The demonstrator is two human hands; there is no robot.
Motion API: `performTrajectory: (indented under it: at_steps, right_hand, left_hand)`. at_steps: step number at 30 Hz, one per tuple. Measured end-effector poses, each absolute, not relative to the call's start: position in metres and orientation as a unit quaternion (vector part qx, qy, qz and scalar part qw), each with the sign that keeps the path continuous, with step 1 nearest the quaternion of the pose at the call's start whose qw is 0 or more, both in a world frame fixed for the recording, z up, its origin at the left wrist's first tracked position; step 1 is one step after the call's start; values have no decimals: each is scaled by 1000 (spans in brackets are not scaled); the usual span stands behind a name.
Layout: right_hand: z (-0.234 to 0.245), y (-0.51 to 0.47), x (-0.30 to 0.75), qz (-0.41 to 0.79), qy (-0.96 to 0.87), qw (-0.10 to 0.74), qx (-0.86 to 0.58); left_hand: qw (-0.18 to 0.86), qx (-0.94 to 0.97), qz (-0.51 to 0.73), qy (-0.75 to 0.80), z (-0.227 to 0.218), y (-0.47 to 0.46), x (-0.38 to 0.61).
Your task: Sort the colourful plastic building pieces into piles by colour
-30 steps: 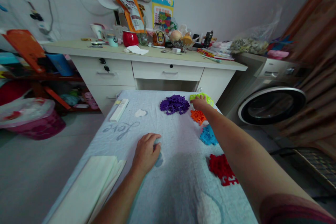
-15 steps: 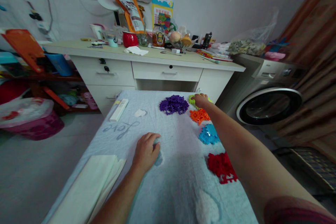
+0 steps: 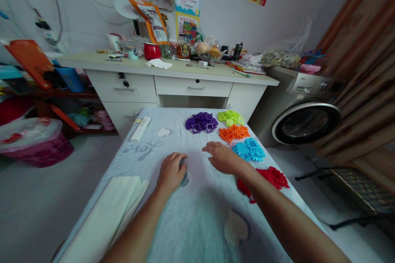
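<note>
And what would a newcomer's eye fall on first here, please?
Likely the bright colours on the cloth: the purple pile near its far edge, then the green pile, orange pile, blue pile and red pile down its right side. The left hand and right hand, near its middle, may come next.

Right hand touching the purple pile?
Apart. The head view shows it: a strip of cloth lies visible between the right hand's fingertips and the purple pile's near edge.
</note>
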State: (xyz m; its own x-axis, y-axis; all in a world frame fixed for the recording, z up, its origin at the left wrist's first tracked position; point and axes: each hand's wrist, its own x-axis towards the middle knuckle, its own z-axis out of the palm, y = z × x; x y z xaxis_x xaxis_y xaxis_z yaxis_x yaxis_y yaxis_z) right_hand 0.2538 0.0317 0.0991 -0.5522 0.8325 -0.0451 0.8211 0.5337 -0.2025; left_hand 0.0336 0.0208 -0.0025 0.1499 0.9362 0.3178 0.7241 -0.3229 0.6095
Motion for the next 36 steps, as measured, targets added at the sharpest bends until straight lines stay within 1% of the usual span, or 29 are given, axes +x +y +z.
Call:
performTrajectory:
  at_steps: [3,7,11,14,21,23,26,29,30,33,36]
  right_hand:
    - [76,-12,241,130,-868,43,-477]
    - [46,-37,236,143,-847,54,-510]
    - [24,-44,235,115,-822,113,-546]
    - [17,-45,236,113,-816,151,-547]
    - [19,-42,239,124,-818,169,-536]
    - [20,-43,243,135,-822,189,-520]
    - [31,-46,254,131,-810,275,-501]
    - [53,-52,276,85,-759,382,-520]
    - [62,-54,286,70,-738,405,-535]
    - [82,-63,327,21,-664,442,-602]
    - [85,-71,376,-44,-585,441,-679]
  left_hand:
    - [152,746,331,558,-1,19,34]
    - [140,757,328,548,-3,17,33]
    - [136,764,324,540,-6,17,31]
    - [136,764,322,543,-6,17,32]
    - [139,757,327,548,-2,16,33]
    - [134,759,331,545,-3,15,33]
    - [128,758,339,543,-5,15,33]
    - [126,755,341,546,-7,15,33]
    - [125,755,340,547,-7,15,33]
    - [118,758,334,548,-6,15,34]
    - [113,760,330,548,-6,15,34]
